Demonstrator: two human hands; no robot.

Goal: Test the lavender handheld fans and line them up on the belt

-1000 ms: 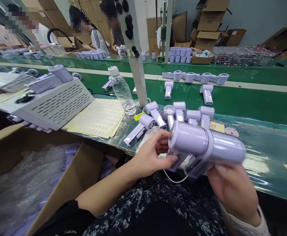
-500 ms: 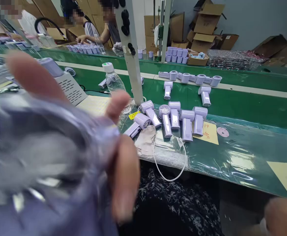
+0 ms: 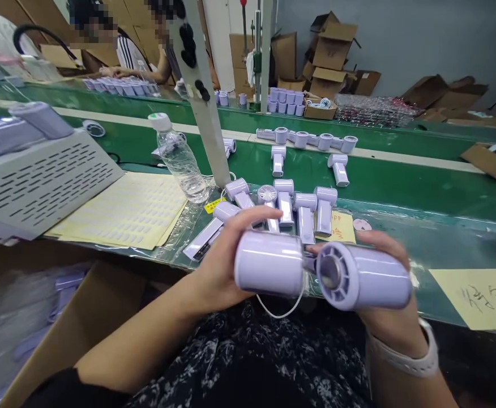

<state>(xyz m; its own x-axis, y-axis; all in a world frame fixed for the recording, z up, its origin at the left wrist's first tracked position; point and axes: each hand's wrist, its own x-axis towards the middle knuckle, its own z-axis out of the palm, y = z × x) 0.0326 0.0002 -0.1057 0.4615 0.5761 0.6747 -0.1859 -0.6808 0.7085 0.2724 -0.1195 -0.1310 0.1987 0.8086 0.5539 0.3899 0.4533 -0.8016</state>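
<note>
My left hand (image 3: 219,269) is wrapped round a lilac handheld fan (image 3: 269,263), its glossy round head facing sideways above my lap. A second lilac handheld fan (image 3: 381,277) is gripped in my right hand (image 3: 401,328), with its slotted grille turned toward the first. The two heads are close together; both handles are mostly hidden by heads and fingers. Just beyond my hands, several similar fans (image 3: 305,218) lie on the film-covered green bench (image 3: 405,249). A white cable (image 3: 273,314) loops over the bench edge below the left fan.
A water bottle (image 3: 178,158) stands by a grey post (image 3: 208,124). At left are a sticker sheet (image 3: 124,209) and a slotted metal box (image 3: 56,175) with fans on top. More fans lie on the green conveyor (image 3: 375,175). An open carton (image 3: 82,323) is below left. People work across.
The fan in my left hand has moved from close before the camera to above my lap. My right hand has come in from the lower right, now with a fan visible in it.
</note>
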